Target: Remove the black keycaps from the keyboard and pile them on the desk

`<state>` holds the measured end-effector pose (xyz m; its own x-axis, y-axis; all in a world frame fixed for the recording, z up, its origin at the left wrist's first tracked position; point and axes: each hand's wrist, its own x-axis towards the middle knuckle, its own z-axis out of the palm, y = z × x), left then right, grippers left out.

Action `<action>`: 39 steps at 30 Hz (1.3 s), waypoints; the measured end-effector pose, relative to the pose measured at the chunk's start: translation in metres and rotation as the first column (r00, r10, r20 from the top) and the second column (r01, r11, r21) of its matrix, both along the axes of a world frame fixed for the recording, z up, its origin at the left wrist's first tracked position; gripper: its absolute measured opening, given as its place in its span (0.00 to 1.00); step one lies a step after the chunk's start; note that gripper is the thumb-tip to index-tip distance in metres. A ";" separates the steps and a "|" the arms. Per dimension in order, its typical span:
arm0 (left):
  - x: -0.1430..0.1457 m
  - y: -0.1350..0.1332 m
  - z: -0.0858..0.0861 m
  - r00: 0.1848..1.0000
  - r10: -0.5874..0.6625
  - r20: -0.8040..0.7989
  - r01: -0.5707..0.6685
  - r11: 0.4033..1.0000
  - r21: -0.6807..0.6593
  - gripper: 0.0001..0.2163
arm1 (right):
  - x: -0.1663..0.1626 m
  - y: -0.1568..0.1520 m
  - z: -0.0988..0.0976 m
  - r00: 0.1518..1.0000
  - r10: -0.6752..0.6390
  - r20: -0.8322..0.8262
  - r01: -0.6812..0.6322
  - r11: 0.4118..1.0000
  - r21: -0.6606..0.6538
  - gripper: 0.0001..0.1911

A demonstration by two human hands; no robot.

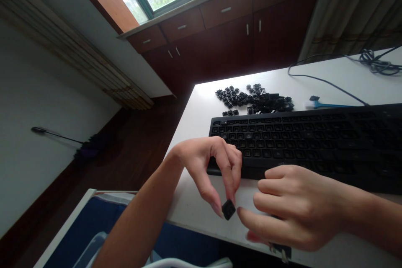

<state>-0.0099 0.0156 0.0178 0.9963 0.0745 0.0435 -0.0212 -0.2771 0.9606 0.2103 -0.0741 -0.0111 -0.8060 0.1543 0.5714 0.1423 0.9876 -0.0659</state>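
Observation:
My left hand (213, 167) hangs over the front left corner of a white table (201, 104) and pinches a small black keycap (228, 209) between thumb and fingertips. My right hand (292, 207) lies just to its right, fingers curled, index tip close to the keycap; something dark and partly hidden shows under its palm (281, 251). Behind both hands lies a black keyboard (307, 142) with its keycaps removed. A pile of loose black keycaps (254, 99) sits beyond the keyboard.
A small blue brush (323, 104) lies behind the keyboard, beside a dark cable (329, 83) running to the table's far right. Dark wooden cabinets (226, 29) stand under the window. A broom (78, 144) lies on the floor at left. A blue seat (94, 222) is below me.

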 end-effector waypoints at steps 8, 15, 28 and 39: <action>0.000 0.000 0.002 1.000 -0.013 -0.027 0.013 1.000 -0.002 0.14 | 0.002 0.002 0.004 0.984 0.016 -0.175 -0.005 0.998 0.063 0.09; 0.000 0.000 0.002 1.000 -0.004 -0.015 0.004 1.000 -0.022 0.13 | 0.003 0.003 0.002 0.982 0.009 -0.190 0.000 0.999 0.043 0.06; -0.003 -0.003 0.000 0.989 0.150 -0.020 -0.150 0.989 -0.011 0.08 | -0.002 0.003 0.002 0.961 -0.093 -0.260 0.038 0.977 -0.211 0.16; -0.004 -0.004 0.003 0.969 0.248 -0.009 -0.249 0.968 -0.044 0.05 | 0.002 0.008 -0.002 0.914 -0.205 -0.351 0.094 0.947 -0.309 0.10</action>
